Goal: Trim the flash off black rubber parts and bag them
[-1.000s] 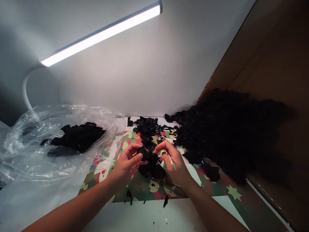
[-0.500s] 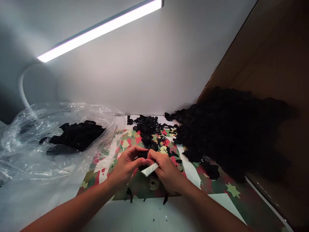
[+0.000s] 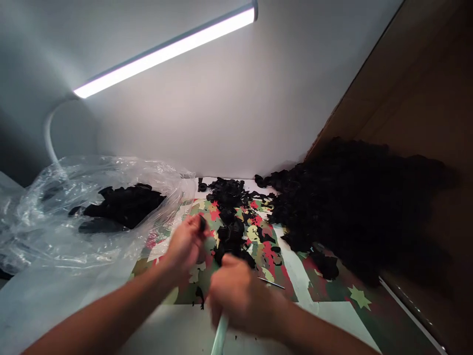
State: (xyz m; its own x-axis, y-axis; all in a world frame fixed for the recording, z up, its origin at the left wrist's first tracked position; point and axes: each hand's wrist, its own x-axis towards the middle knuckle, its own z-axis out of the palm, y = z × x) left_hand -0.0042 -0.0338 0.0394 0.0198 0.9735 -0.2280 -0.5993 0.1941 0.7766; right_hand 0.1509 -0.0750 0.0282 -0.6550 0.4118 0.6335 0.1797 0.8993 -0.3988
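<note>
Pale handle (image 3: 219, 339) in right hand (image 3: 236, 296), pointing nearward

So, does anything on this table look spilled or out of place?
Black scraps lie scattered on the patterned mat and the white table edge, apart from the black pile. A thin metal pin lies loose beside the right hand, which grips a pale handle; the left hand pinches a black piece. Nothing looks damaged.

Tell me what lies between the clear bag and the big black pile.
In the head view: the patterned mat, a smaller heap of black pieces, and the left hand pinching one black piece.
</note>
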